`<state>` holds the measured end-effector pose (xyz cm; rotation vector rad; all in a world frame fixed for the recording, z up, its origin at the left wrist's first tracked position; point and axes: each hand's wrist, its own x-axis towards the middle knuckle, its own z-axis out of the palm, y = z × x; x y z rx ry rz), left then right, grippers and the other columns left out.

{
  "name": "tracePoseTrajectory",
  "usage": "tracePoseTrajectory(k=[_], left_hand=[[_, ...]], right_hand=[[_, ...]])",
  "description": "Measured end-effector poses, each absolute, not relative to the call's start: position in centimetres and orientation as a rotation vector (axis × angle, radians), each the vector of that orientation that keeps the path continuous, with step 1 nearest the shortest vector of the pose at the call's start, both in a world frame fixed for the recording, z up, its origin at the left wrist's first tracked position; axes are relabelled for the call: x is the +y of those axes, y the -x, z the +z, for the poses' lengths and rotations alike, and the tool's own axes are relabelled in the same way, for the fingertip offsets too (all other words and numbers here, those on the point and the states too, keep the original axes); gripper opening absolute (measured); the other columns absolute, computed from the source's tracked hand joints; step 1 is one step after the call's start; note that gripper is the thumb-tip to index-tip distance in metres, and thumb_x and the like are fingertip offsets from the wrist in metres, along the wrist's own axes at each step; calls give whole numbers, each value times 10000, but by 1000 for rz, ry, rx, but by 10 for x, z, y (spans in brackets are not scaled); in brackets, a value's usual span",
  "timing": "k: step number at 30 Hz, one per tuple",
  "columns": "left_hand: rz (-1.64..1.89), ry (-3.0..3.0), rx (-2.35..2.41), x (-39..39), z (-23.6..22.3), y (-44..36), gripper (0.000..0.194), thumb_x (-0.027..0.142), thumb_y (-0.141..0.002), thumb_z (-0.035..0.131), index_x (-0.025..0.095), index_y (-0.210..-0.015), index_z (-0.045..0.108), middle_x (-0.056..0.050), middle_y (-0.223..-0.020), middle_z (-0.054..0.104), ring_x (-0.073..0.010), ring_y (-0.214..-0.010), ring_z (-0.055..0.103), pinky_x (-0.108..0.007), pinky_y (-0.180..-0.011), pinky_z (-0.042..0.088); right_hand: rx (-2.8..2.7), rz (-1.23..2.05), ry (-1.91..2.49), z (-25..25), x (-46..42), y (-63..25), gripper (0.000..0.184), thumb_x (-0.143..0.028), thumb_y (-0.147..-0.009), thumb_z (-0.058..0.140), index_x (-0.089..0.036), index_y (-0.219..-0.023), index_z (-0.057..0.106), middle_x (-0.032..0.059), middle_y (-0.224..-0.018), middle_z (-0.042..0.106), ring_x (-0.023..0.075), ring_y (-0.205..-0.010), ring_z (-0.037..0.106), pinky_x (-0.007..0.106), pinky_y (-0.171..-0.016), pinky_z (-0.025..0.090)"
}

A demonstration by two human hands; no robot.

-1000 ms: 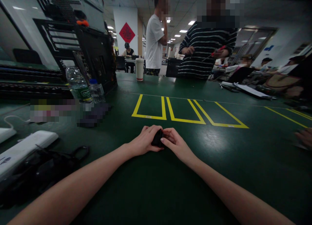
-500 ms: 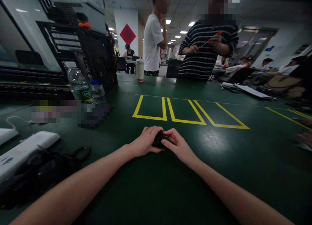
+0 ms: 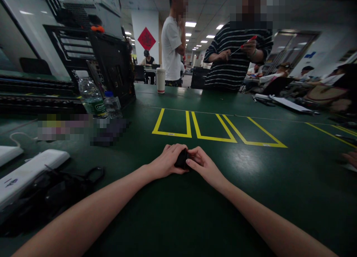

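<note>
Let your left hand [image 3: 168, 161], its fingers clamped around the small black object [image 3: 181, 159], be the steady side, and work with light, even pressure from your right hand [image 3: 203, 161], whose thumb and fingers pinch the right edge. The piece sits between your palms, low over the green tabletop [image 3: 156, 220], on your side of the yellow tape outlines [image 3: 172, 134]. Beyond the white cup [image 3: 160, 80], two people stand in a ceiling-lit room with others seated farther back.
</note>
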<state>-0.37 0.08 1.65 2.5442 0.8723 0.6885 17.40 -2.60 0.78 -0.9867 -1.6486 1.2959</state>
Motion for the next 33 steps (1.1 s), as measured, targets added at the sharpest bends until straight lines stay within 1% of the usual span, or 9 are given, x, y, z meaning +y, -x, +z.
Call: tracePoseTrajectory(k=[2,4,9,13,16,21,27,30,33], left_hand=[[694,-2548,867,1,16,3,561,325,-694,648,201,-1135,326,-78,-1105,476,-226,-988,468,-377,-848,338],[694,-2548,859,1,16,4,556,321,-697,647,204,-1135,326,-75,-1107,475,-224,-992,467,-376,-854,336],[696,-2541,862,2,15,4,559,325,-691,651,210,-1133,328,-74,-1104,477,-229,-1002,466,-382,-865,330],[687,-2526,867,2,16,4,551,311,-695,647,219,-1134,328,-69,-1110,475,-227,-1006,466,-380,-865,332],[680,-2521,883,1,16,4,548,296,-690,649,225,-1130,330,-70,-1115,473,-235,-1009,468,-390,-866,330],[700,-2528,877,2,15,3,569,323,-680,659,214,-1132,332,-71,-1101,477,-229,-993,471,-380,-860,336],[692,-2544,881,1,16,2,559,323,-686,654,209,-1129,332,-74,-1092,482,-229,-986,472,-385,-859,335],[688,-2539,891,2,15,3,556,327,-682,655,214,-1125,338,-73,-1091,484,-234,-988,472,-386,-859,332],[685,-2534,898,2,14,3,550,310,-681,653,216,-1122,338,-71,-1095,482,-235,-989,474,-381,-854,334]], right_hand=[[-1623,1301,986,7,-25,-174,156,-287,-775,540,-230,-908,483,4,-962,548,169,-945,554,360,-827,452],[-1611,1296,986,7,-25,-174,176,-269,-766,553,-227,-920,479,7,-970,546,168,-944,556,356,-828,454],[-1625,1279,1059,9,-25,-174,265,-262,-764,556,-218,-1011,472,33,-1041,542,175,-1014,527,371,-897,422],[-1681,1297,1046,11,-28,-176,230,-250,-775,540,-230,-996,477,17,-1036,549,178,-1015,531,389,-892,428],[-1703,1284,1003,12,-30,-176,241,-234,-758,567,-244,-978,468,3,-1026,541,179,-1008,535,388,-886,433],[-1648,1292,1006,11,-30,-175,154,-270,-785,529,-239,-930,486,5,-992,530,176,-969,546,366,-830,466],[-1637,1250,1101,6,-25,-175,265,-283,-771,546,-224,-1018,472,31,-1052,537,177,-1011,523,383,-891,426],[-1658,1293,1069,6,-25,-176,248,-280,-770,544,-220,-1003,481,28,-1037,551,179,-1008,530,392,-892,424],[-1667,1319,982,9,-28,-176,256,-246,-742,584,-229,-971,472,13,-1020,552,177,-1009,535,383,-896,423]])
